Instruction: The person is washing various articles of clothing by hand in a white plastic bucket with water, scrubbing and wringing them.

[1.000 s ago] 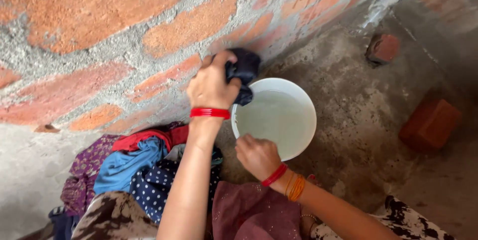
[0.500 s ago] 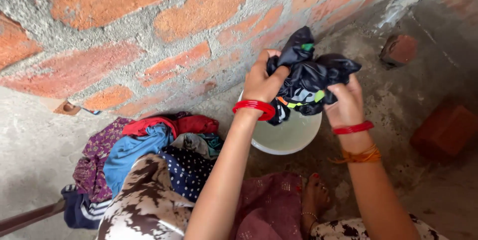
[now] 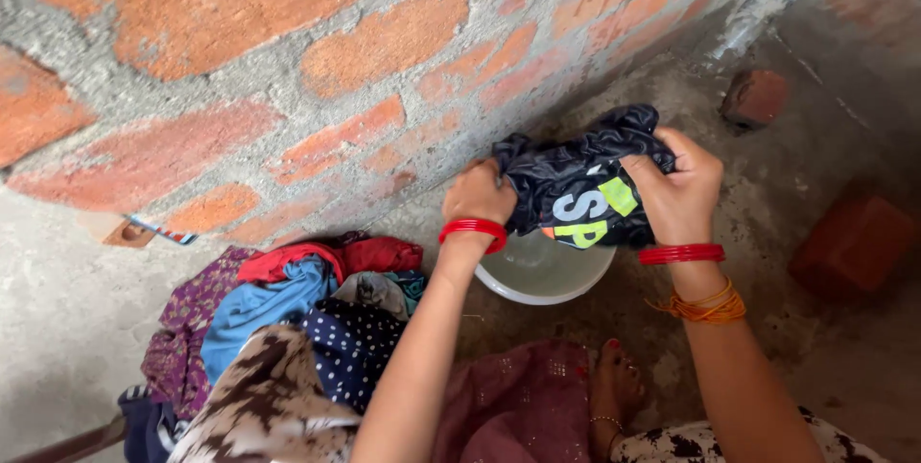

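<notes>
Garment (image 3: 576, 189), dark, wet, bunched between both hands above basin (image 3: 537, 276); long axis ran left-right. Left hand (image 3: 477, 192) clamped one end, right hand (image 3: 676, 185) other end. Clothes pile (image 3: 288, 309) lay left.

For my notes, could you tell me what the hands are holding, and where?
Both hands, left hand and right hand, grip a dark wet garment by its opposite ends.

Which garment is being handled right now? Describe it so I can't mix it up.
Start at the brick wall, then drop to the white bucket at its foot. Directly above it, both hands grip a bunched black garment; unlike the heaped clothes beside it, it has bright printed patches.
</notes>
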